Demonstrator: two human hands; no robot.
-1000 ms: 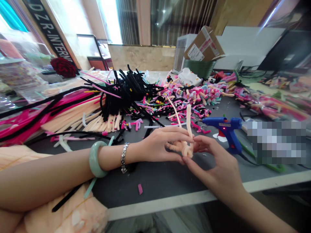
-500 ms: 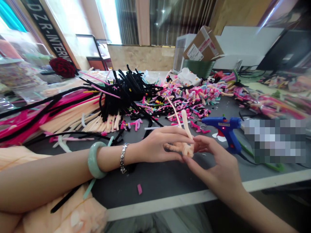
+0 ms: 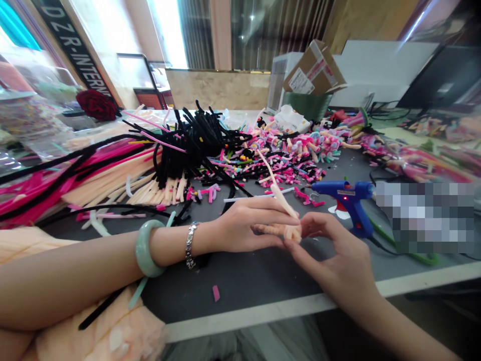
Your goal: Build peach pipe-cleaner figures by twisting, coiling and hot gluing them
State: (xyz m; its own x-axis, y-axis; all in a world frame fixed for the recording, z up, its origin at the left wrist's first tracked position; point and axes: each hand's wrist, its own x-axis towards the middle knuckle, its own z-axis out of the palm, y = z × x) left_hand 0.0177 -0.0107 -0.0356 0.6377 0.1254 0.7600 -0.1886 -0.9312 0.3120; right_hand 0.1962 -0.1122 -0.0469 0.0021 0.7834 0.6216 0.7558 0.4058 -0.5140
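Over the dark tabletop, my left hand [image 3: 240, 225] and my right hand [image 3: 338, 255] meet on a cream pipe cleaner [image 3: 284, 203] whose lower part is coiled into a small bundle. The free end of that stem sticks up and leans left above my left fingers. My left fingers pinch the bundle from the left, while my right thumb and fingertips close on its right side. Part of the coil is hidden between the fingers. Just right of my hands lies a blue hot glue gun [image 3: 347, 193] with a red light lit.
Bundles of black pipe cleaners [image 3: 191, 143] and cream pipe cleaners [image 3: 165, 188] lie at left and centre. Short colourful pieces [image 3: 270, 165] are heaped behind my hands. A cardboard box [image 3: 314, 70] stands at the back. One pink scrap [image 3: 215, 293] lies near the table edge [image 3: 263, 313].
The upright end of the cream pipe cleaner has tipped to the left and lower. My hands hold nearly the same position, with the right fingers shifted slightly.
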